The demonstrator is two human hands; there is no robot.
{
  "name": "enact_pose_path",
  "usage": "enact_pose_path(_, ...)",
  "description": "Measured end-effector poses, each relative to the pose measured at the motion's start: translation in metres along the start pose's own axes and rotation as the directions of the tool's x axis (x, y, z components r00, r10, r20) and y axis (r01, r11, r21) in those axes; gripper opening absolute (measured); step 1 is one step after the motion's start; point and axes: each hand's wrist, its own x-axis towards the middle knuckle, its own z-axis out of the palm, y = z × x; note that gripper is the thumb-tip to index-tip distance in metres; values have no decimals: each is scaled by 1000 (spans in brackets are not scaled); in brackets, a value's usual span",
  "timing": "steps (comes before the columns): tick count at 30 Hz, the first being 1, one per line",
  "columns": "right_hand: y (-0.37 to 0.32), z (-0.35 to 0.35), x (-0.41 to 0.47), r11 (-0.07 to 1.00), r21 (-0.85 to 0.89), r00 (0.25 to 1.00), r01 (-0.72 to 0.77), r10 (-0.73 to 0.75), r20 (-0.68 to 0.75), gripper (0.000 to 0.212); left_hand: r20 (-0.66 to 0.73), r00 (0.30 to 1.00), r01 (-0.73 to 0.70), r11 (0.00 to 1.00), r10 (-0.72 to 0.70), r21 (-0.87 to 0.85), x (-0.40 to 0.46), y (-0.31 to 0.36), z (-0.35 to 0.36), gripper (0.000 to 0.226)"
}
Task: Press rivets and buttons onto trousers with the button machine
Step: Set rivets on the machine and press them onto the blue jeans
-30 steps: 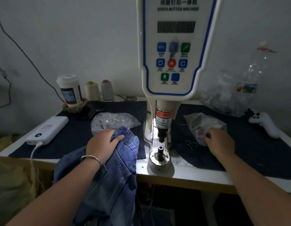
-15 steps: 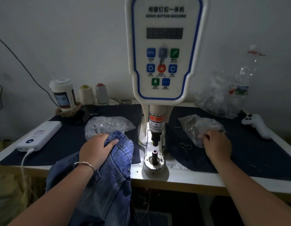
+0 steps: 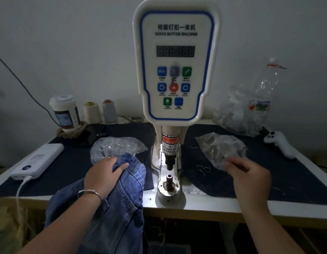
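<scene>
Two things are worrying me. I am picking at the clear bag [image 3: 220, 150] with my right hand [image 3: 250, 177], fingertips pinched at its crinkled edge, though I cannot tell if a rivet is between them; a small hard piece could slip and roll off the table [image 3: 204, 205]. My left hand [image 3: 102, 176] is clamping a bunched fold of the jeans [image 3: 122, 198] just left of the button machine [image 3: 174, 70], thumb over the ridge. Since the denim is thick, soft and hanging heavily over the table edge, its weight may be dragging the fold away from the post [image 3: 169, 181]. That post is a short metal peg beneath a dark round punch [image 3: 170, 162], and any finger straying between them is risking a crush.
</scene>
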Motion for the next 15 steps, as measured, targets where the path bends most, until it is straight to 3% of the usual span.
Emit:
enact_pose_path(3, -16, 4, -23, 970, 207, 986, -128, 102, 133, 14, 2, 1000, 6, 1000, -6, 5, 0, 1, 0, 41)
enact_pose_path(8, -33, 15, -47, 900, 329, 937, -287, 192, 291, 12, -8, 1000, 7, 1000, -7, 5, 1, 1, 1, 40)
enact_pose_path(15, -49, 29, -63, 902, 286, 878, -325, 175, 446, 17, -8, 1000, 9, 1000, -9, 6, 0, 1, 0, 39)
